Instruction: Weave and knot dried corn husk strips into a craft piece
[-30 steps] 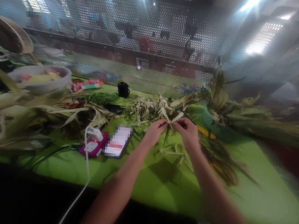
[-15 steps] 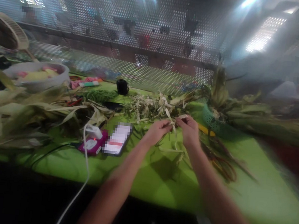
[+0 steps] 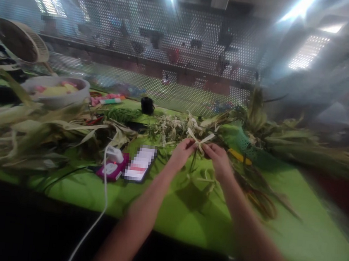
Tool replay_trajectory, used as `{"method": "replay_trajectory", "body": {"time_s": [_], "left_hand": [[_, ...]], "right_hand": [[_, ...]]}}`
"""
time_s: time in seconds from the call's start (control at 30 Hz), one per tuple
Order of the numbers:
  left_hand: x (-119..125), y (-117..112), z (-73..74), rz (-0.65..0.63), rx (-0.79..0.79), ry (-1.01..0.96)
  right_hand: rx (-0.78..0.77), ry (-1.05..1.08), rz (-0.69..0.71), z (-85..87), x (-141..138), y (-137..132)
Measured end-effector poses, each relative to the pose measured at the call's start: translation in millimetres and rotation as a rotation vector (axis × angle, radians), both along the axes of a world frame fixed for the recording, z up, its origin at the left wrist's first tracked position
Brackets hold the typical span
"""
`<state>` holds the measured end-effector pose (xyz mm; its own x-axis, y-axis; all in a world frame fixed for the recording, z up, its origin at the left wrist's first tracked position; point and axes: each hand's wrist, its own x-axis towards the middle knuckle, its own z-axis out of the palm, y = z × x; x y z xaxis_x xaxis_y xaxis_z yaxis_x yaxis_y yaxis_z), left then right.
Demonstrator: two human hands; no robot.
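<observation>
Left hand (image 3: 182,150): your fingers pinched the pale husk strip (image 3: 198,143).
Right hand (image 3: 218,156): your fingers pinched its right side.
Smartphone (image 3: 140,163): lay left of your hands.

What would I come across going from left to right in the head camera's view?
Round beige fan, magenta box, flat rectangular phone with a light screen, the person's left hand, pale crossed husk strips, the right hand, green perforated basket.
</observation>
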<state>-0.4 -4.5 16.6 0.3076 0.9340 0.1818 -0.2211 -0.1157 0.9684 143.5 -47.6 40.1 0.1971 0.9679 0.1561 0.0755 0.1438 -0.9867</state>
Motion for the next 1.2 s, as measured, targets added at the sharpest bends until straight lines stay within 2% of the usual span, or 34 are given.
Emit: {"method": "replay_trajectory", "body": {"time_s": [0.13, 0.37, 0.53, 0.63, 0.73, 0.83, 0.93, 1.03, 1.13, 1.2], "left_hand": [[-0.3, 3.0, -3.6, 0.017, 0.046, -0.003], [3.2, 2.2, -4.6, -0.091, -0.046, -0.102], [2.9, 1.2, -1.9, -0.190, -0.112, -0.122], [1.1, 1.0, -1.1, -0.134, -0.120, -0.072], [-0.3, 2.0, -2.6, -0.070, -0.023, -0.005], [-0.6, 3.9, -5.0, -0.022, 0.039, 0.068], [0.3, 5.0, -7.7, -0.032, 0.011, 0.039], [1.2, 4.8, -11.4, -0.137, -0.072, -0.123], [0.3, 3.8, -14.0, -0.228, -0.159, -0.262], [-0.7, 2.8, -13.5, -0.266, -0.188, -0.274]], "right_hand": [[-0.022, 0.002, 0.007, -1.9, -2.3, 1.9], [-0.072, 0.136, 0.040, -13.5, -4.3, 8.2], [-0.058, 0.162, -0.010, -15.0, -7.6, 11.9], [-0.045, 0.139, -0.049, -12.4, -7.4, 11.5], [-0.007, 0.095, -0.108, -8.4, -7.7, 9.8], [0.002, -0.054, -0.119, -3.6, -6.9, 8.2], [0.056, -0.179, -0.108, 0.0, -4.8, 7.6], [0.055, -0.054, -0.022, 0.9, -4.4, 7.7], [-0.053, 0.187, 0.094, -1.2, -6.2, 7.2], [-0.116, 0.282, 0.135, -3.4, -6.2, 6.8]]}}
